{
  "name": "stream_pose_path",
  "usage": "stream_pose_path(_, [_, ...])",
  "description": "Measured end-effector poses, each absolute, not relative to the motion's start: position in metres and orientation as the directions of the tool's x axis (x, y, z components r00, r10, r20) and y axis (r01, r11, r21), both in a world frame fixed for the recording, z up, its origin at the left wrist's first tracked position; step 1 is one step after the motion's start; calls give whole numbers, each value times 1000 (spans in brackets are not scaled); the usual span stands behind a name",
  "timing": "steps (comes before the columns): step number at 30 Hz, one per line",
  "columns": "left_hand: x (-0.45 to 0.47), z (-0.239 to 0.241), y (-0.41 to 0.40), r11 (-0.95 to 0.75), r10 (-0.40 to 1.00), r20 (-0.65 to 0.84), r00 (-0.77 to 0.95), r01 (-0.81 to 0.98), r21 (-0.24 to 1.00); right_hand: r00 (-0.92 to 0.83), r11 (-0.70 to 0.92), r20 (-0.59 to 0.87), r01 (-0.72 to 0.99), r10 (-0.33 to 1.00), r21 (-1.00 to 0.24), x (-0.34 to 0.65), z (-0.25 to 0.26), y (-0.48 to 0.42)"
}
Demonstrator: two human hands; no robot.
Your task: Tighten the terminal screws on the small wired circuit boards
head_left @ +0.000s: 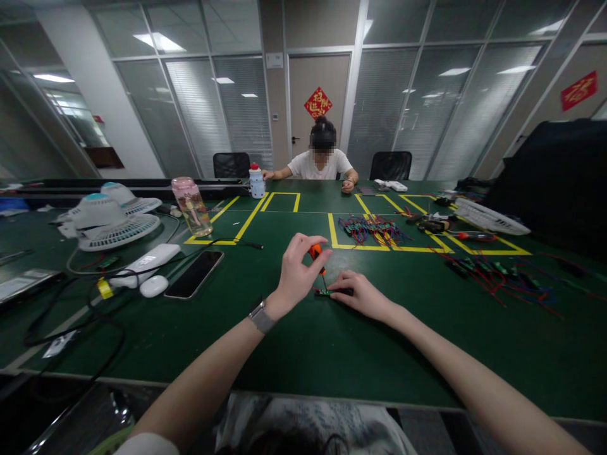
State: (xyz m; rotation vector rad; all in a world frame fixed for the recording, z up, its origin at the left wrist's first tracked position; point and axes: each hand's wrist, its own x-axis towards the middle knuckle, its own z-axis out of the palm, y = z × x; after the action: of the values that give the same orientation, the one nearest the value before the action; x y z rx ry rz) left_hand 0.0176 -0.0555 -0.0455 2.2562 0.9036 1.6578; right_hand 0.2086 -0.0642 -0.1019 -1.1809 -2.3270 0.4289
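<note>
My left hand [303, 265], with a watch at its wrist, grips the orange and black handle of a screwdriver [317, 253]. The screwdriver stands nearly upright, its thin shaft running down to a small green circuit board [323, 292] on the table. Over the board's right part, my right hand [356, 292] lies low with its fingers closed on it. Those fingers hide much of the board, and a dark end shows beneath them. Whether the tip sits in a screw is too small to tell.
Wired circuit boards [372, 229] lie ahead within yellow tape, with more wired boards [502, 275] to the right. A phone [195, 275], a white earbud case [154, 286], fans [114, 221] and a pink bottle [192, 207] stand left. A person [322, 161] sits opposite.
</note>
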Motion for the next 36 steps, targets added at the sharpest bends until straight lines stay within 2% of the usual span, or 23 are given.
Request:
stream_pose_path(5, [19, -47, -57, -801, 593, 771, 233, 268, 535, -511, 586, 292, 648, 808, -488, 209, -104, -63])
stream_pose_path(11, [17, -45, -57, -798, 570, 798, 197, 366, 479, -505, 580, 292, 653, 812, -487, 209, -104, -64])
stream_pose_path(17, [17, -45, -56, -816, 573, 788, 227, 247, 523, -498, 574, 290, 653, 817, -494, 208, -102, -65])
stream_pose_path(23, [16, -45, -56, -804, 548, 808, 218, 404, 436, -500, 575, 289, 658, 817, -486, 209, -103, -64])
stream_pose_path(29, [17, -45, -56, -820, 560, 792, 245, 302, 486, -502, 579, 294, 652, 814, -490, 209, -103, -64])
stream_pose_path(36, [16, -46, -56, -807, 555, 801, 224, 380, 452, -506, 579, 287, 657, 813, -482, 209, -102, -64])
